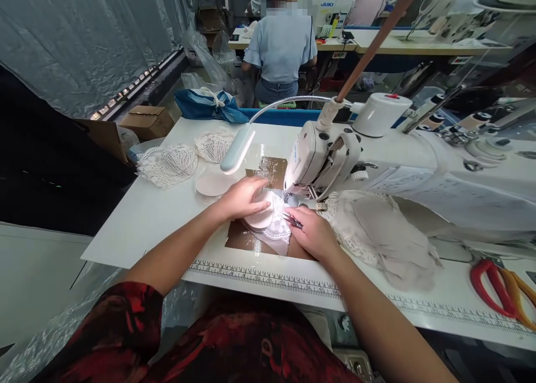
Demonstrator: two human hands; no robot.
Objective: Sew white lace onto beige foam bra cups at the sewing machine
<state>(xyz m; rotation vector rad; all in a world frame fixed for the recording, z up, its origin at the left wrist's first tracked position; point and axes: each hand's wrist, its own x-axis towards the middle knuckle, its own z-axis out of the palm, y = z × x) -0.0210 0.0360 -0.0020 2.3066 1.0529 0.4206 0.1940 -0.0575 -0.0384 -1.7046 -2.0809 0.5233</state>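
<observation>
A white lace piece (pixel 280 224) with a round pale cup pad (pixel 260 218) lies under the needle end of the sewing machine (pixel 307 159). My left hand (pixel 245 197) rests over the pad's upper left side, fingers stretched out and thumb on the pad. At the lace's right edge, my right hand (pixel 315 233) is closed around small dark metal thread snips (pixel 293 221), tips pointing left. The fingertips of my right hand are close to the presser foot. Brown sheeting (pixel 243 239) covers the table under the work.
Lace cups (pixel 167 165) and a pale cup pad (pixel 211 183) lie at left. A lamp (pixel 238 148) hangs over the table (pixel 125 226). Beige fabric pieces (pixel 387 238) are heaped right, near red-and-orange-handled scissors (pixel 496 288). A person (pixel 280 48) sits ahead, back turned.
</observation>
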